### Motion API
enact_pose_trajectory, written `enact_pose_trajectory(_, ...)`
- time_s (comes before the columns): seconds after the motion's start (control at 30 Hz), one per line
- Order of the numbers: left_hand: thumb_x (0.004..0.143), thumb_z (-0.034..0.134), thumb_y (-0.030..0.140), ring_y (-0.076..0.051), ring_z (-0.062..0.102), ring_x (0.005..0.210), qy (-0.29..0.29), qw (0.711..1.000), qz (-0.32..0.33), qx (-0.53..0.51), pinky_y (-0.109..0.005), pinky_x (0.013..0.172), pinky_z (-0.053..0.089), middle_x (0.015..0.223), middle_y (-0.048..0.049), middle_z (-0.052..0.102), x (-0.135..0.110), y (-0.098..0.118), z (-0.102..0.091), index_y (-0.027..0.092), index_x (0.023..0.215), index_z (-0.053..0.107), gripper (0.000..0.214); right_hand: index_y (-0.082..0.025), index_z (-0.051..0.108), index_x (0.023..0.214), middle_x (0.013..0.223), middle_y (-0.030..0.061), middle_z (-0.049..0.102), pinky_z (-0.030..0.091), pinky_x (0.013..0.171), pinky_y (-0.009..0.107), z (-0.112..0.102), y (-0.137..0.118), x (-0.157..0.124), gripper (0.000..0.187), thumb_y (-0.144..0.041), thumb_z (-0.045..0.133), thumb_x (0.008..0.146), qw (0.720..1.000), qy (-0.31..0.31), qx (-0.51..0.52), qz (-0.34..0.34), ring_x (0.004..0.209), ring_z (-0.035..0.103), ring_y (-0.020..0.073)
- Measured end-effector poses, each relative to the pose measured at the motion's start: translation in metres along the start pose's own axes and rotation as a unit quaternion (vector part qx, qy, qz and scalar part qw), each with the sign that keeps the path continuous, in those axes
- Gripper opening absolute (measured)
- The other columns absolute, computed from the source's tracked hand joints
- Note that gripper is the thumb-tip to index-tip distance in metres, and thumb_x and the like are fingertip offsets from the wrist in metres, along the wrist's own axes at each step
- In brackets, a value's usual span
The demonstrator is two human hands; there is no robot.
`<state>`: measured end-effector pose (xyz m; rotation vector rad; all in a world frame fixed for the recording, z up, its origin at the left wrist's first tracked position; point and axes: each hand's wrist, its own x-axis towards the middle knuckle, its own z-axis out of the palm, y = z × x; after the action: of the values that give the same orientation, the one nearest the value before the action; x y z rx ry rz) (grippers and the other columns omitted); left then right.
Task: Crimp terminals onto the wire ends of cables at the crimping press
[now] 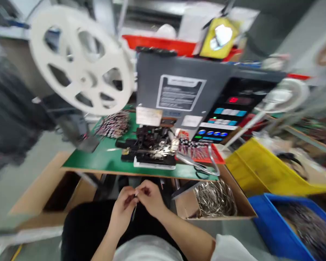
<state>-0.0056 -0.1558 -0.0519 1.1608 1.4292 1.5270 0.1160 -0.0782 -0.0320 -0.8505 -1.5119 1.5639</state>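
My left hand [122, 206] and my right hand [149, 197] meet low in the view, above my dark lap and below the front edge of the bench. Their fingertips pinch a thin, short wire [134, 213] that hangs down between them; blur hides its exact shape. Nearest to my right hand is a cardboard box [244, 206] holding a coil of silvery wires [214, 199]. Neither hand touches the green-topped bench [105, 159] or the box.
A grey crimping machine [179, 90] with a lit control panel stands on the bench, with a large white reel [81, 59] to its left. Bundled wires [114, 124] and a red tray [203, 152] lie beside it. A yellow bin [250, 170] and a blue bin [282, 224] sit to the right.
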Motion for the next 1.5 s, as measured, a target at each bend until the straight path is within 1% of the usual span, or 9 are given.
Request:
enact_pose_trajectory(0.13,0.083,0.066,0.020,-0.013,0.059,0.078,0.057,0.998,0.002,0.031,-0.023,0.066,0.051,0.093,-0.0033,0.055,-0.013,0.009,0.030,0.019,0.093,0.072,0.012,-0.017,0.061,0.073,0.066,-0.0019,0.058,0.041,0.054,0.023,-0.021,0.020,-0.024,0.025,-0.038,0.068,0.086,0.998,0.055,-0.019,-0.027,0.058,0.050,0.0111)
enact_pose_trajectory(0.37,0.082,0.067,0.015,-0.011,0.051,0.068,0.079,0.991,-0.011,0.104,-0.022,0.061,0.043,0.076,0.0010,0.052,-0.023,0.016,0.055,0.018,0.096,0.072,0.015,-0.020,0.055,0.077,0.059,-0.0075,0.046,0.029,0.042,0.019,-0.029,0.037,-0.042,0.024,-0.037,0.070,0.085,0.988,0.053,0.144,0.012,0.045,0.036,0.0072)
enact_pose_trajectory(0.6,0.082,0.066,0.015,-0.012,0.052,0.068,-0.042,0.975,0.030,0.216,-0.024,0.065,0.043,0.074,0.0015,0.054,-0.006,0.050,0.064,0.019,0.097,0.071,0.016,-0.020,0.057,0.075,0.069,-0.0037,0.054,0.030,0.044,0.021,-0.064,0.002,-0.019,0.016,-0.029,0.066,0.083,0.993,0.013,0.114,-0.037,0.049,0.038,0.0075)
enact_pose_trajectory(0.7,0.082,0.069,0.021,-0.011,0.055,0.062,-0.136,0.977,-0.038,0.158,-0.023,0.059,0.044,0.071,0.0014,0.056,0.006,0.063,0.060,0.016,0.090,0.069,0.010,-0.019,0.056,0.069,0.058,-0.0058,0.047,0.030,0.048,0.021,-0.081,-0.013,-0.016,0.014,-0.022,0.065,0.079,0.994,-0.068,0.070,-0.050,0.049,0.036,0.0078)
enact_pose_trajectory(0.8,0.080,0.075,0.036,-0.012,0.059,0.053,-0.255,0.955,-0.145,0.035,-0.022,0.052,0.046,0.063,0.0016,0.058,0.022,0.072,0.053,0.013,0.080,0.063,0.026,-0.017,0.058,0.067,0.057,-0.0058,0.045,0.028,0.049,0.021,-0.094,-0.029,-0.015,0.010,-0.014,0.064,0.074,0.982,-0.184,0.006,-0.035,0.051,0.036,0.0076)
enact_pose_trajectory(0.87,0.077,0.078,0.044,-0.012,0.060,0.050,-0.294,0.939,-0.173,-0.036,-0.022,0.050,0.048,0.061,0.0015,0.059,0.036,0.076,0.053,0.013,0.079,0.060,0.035,-0.017,0.060,0.071,0.060,-0.0052,0.047,0.030,0.049,0.020,-0.097,-0.037,-0.012,0.007,-0.013,0.065,0.076,0.980,-0.196,0.002,-0.038,0.052,0.037,0.0075)
enact_pose_trajectory(1.03,0.081,0.074,0.045,-0.012,0.064,0.054,-0.225,0.964,-0.098,-0.101,-0.023,0.054,0.052,0.067,0.0023,0.060,0.073,0.080,0.070,0.015,0.093,0.059,0.036,-0.023,0.059,0.114,0.063,-0.0069,0.046,0.040,0.047,0.020,-0.091,-0.047,0.010,0.027,-0.031,0.065,0.089,0.990,-0.006,0.105,-0.098,0.050,0.044,0.0088)
enact_pose_trajectory(1.23,0.093,0.060,0.031,-0.012,0.065,0.064,-0.213,0.977,-0.002,0.020,-0.020,0.059,0.048,0.071,0.0004,0.066,0.110,0.074,0.080,0.016,0.099,0.060,0.016,-0.020,0.056,0.080,0.065,-0.0025,0.054,0.042,0.041,0.020,-0.088,-0.051,0.045,0.030,-0.048,0.065,0.088,0.989,0.110,0.094,-0.042,0.046,0.044,0.0079)
enact_pose_trajectory(1.5,0.093,0.055,0.022,-0.010,0.055,0.058,-0.197,0.965,0.120,0.127,-0.020,0.057,0.041,0.069,0.0035,0.061,0.134,0.043,0.080,0.018,0.099,0.056,0.007,-0.019,0.057,0.079,0.065,-0.0029,0.050,0.041,0.050,0.023,-0.089,-0.041,0.069,0.021,-0.036,0.059,0.092,0.980,0.189,-0.045,-0.044,0.052,0.044,0.0099)
